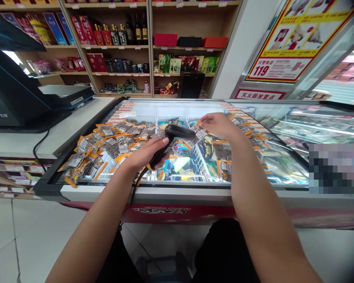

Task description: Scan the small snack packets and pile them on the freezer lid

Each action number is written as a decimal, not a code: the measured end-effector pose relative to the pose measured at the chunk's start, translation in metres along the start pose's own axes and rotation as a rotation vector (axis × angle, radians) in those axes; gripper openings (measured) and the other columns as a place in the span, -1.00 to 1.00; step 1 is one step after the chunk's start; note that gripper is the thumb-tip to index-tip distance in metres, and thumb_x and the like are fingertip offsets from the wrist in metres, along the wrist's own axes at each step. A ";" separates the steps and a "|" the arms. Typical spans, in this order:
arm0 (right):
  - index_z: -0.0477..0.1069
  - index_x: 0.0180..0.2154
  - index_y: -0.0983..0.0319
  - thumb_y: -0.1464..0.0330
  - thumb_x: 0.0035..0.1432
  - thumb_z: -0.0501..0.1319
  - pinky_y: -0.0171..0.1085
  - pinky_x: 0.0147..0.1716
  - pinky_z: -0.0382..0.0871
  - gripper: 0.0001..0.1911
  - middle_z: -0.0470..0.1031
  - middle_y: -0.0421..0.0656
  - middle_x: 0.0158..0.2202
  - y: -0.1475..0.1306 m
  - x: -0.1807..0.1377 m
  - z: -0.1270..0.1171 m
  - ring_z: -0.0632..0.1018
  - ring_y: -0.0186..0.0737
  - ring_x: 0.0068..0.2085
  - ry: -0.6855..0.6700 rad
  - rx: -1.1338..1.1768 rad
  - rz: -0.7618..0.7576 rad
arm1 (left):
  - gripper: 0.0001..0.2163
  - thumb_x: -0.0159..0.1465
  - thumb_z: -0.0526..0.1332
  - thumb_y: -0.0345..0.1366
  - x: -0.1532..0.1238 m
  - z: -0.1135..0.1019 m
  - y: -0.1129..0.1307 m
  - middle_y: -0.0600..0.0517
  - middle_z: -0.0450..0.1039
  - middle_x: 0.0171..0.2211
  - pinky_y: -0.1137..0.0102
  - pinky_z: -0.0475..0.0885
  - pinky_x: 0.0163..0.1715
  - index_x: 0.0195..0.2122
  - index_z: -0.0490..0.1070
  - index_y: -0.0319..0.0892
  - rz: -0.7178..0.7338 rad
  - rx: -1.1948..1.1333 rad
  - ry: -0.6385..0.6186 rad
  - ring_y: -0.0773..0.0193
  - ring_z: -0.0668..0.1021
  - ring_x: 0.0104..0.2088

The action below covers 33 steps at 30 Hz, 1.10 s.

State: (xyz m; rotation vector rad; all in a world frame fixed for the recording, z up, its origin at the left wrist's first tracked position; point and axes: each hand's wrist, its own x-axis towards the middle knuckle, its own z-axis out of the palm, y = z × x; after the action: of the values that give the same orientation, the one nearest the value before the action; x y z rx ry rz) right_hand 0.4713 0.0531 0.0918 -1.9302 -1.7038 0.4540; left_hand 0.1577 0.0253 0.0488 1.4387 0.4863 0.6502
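Note:
My left hand (pixel 149 153) is wrapped round the handle of a black barcode scanner (pixel 177 133), whose head points right over the glass lid of a chest freezer (pixel 177 192). A black cable hangs from the scanner's handle down past the freezer's front. My right hand (pixel 220 125) is closed in a pinch on the corner of a small orange-edged packet (pixel 198 125) lying on the glass. Several more such packets (pixel 106 145) are spread in a heap across the left half of the lid.
A white counter (pixel 61 133) with a black checkout terminal (pixel 14 98) stands to the left. Wooden shelves (pixel 120 47) of bottles and boxes fill the back wall. A second freezer lid (pixel 321 125) stretches to the right. Tiled floor lies below.

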 end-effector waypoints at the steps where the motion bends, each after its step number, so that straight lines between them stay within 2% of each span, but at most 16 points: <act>1: 0.67 0.07 0.28 0.21 0.38 0.32 -0.16 -0.14 0.54 -0.63 0.75 0.07 -0.10 0.000 0.000 0.001 0.71 -0.01 -0.17 0.076 0.026 -0.015 | -0.43 0.33 0.39 0.32 -0.001 0.000 0.000 0.10 0.39 -0.55 0.48 0.22 -0.72 -0.35 0.34 -0.12 -0.029 0.022 -0.026 0.41 0.39 -0.69; 3: 0.68 0.08 0.29 0.18 0.39 0.30 -0.13 -0.09 0.54 -0.60 0.75 0.09 -0.07 -0.001 0.000 0.001 0.70 0.02 -0.14 0.188 0.045 -0.061 | -0.45 0.35 0.39 0.30 -0.003 0.001 -0.001 0.10 0.39 -0.54 0.48 0.23 -0.72 -0.35 0.32 -0.11 -0.065 0.048 -0.054 0.41 0.39 -0.69; 5: 0.69 0.07 0.29 0.15 0.40 0.29 -0.12 -0.06 0.54 -0.58 0.74 0.09 -0.07 -0.001 0.000 0.001 0.70 0.04 -0.12 0.238 0.041 -0.092 | -0.45 0.36 0.38 0.29 -0.003 0.001 0.000 0.10 0.39 -0.54 0.48 0.23 -0.73 -0.35 0.30 -0.11 -0.075 0.055 -0.065 0.42 0.39 -0.69; 10: 0.71 0.06 0.26 0.08 0.39 0.32 -0.11 -0.07 0.54 -0.56 0.73 0.05 -0.14 0.005 0.003 0.004 0.68 0.01 -0.18 0.249 0.030 -0.119 | -0.45 0.36 0.38 0.29 -0.002 -0.002 -0.001 0.13 0.38 -0.53 0.49 0.22 -0.73 -0.29 0.25 -0.08 -0.096 0.054 -0.081 0.42 0.38 -0.69; 14: 0.74 -0.05 0.25 0.15 0.36 0.37 -0.11 -0.10 0.52 -0.67 0.71 -0.01 -0.24 0.011 0.008 0.008 0.65 -0.04 -0.24 0.295 0.057 -0.166 | -0.46 0.36 0.40 0.27 -0.002 -0.003 -0.001 0.16 0.38 -0.53 0.50 0.23 -0.72 -0.26 0.23 -0.07 -0.106 0.045 -0.081 0.43 0.38 -0.69; 19: 0.75 -0.07 0.24 0.22 0.35 0.39 -0.12 -0.10 0.54 -0.73 0.71 -0.03 -0.26 0.013 0.010 0.010 0.66 -0.06 -0.24 0.310 0.085 -0.184 | -0.44 0.35 0.39 0.30 -0.002 -0.001 -0.001 0.14 0.37 -0.54 0.49 0.23 -0.71 -0.29 0.27 -0.09 -0.086 0.063 -0.055 0.42 0.38 -0.68; 24: 0.77 -0.01 0.27 0.22 0.38 0.38 -0.11 -0.07 0.61 -0.69 0.76 0.00 -0.19 0.012 0.013 0.016 0.72 -0.01 -0.16 0.293 0.188 -0.131 | -0.45 0.35 0.36 0.30 0.003 -0.001 0.001 0.15 0.36 -0.54 0.48 0.19 -0.70 -0.27 0.37 -0.13 0.092 -0.069 0.089 0.45 0.34 -0.71; 26: 0.78 -0.03 0.26 0.26 0.38 0.38 -0.10 -0.01 0.63 -0.72 0.78 0.00 -0.17 0.011 0.016 0.020 0.75 0.02 -0.11 0.270 0.158 -0.087 | -0.47 0.37 0.34 0.29 0.005 -0.003 0.003 0.19 0.32 -0.56 0.48 0.17 -0.69 -0.19 0.42 -0.14 0.169 -0.169 0.172 0.47 0.29 -0.73; 29: 0.80 -0.11 0.23 0.36 0.33 0.42 -0.08 0.07 0.62 -0.83 0.78 0.00 -0.19 0.007 0.016 0.026 0.77 0.08 -0.06 0.238 0.041 0.031 | -0.51 0.45 0.27 0.25 0.006 -0.006 0.008 0.23 0.28 -0.57 0.48 0.22 -0.66 -0.07 0.46 -0.14 0.202 -0.270 0.290 0.46 0.28 -0.74; 31: 0.78 -0.11 0.24 0.38 0.32 0.46 -0.07 0.03 0.65 -0.86 0.78 -0.01 -0.21 0.000 0.012 0.031 0.78 0.07 -0.11 0.162 0.093 0.108 | -0.53 0.50 0.22 0.22 0.006 -0.006 0.012 0.23 0.27 -0.57 0.47 0.28 -0.63 -0.05 0.47 -0.14 0.185 -0.311 0.354 0.46 0.29 -0.74; 33: 0.75 -0.04 0.23 0.34 0.30 0.53 -0.09 -0.06 0.69 -0.78 0.78 -0.02 -0.18 -0.008 0.008 0.035 0.79 0.02 -0.17 0.026 0.296 0.127 | -0.54 0.52 0.19 0.22 0.006 -0.005 0.014 0.23 0.26 -0.57 0.46 0.30 -0.61 -0.06 0.48 -0.14 0.166 -0.341 0.400 0.46 0.29 -0.75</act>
State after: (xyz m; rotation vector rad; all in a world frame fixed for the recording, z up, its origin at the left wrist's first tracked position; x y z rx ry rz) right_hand 0.4463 0.0670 0.0693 -1.8235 -1.4127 0.6846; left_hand 0.1572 0.0332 0.0628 1.0326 0.5382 1.1093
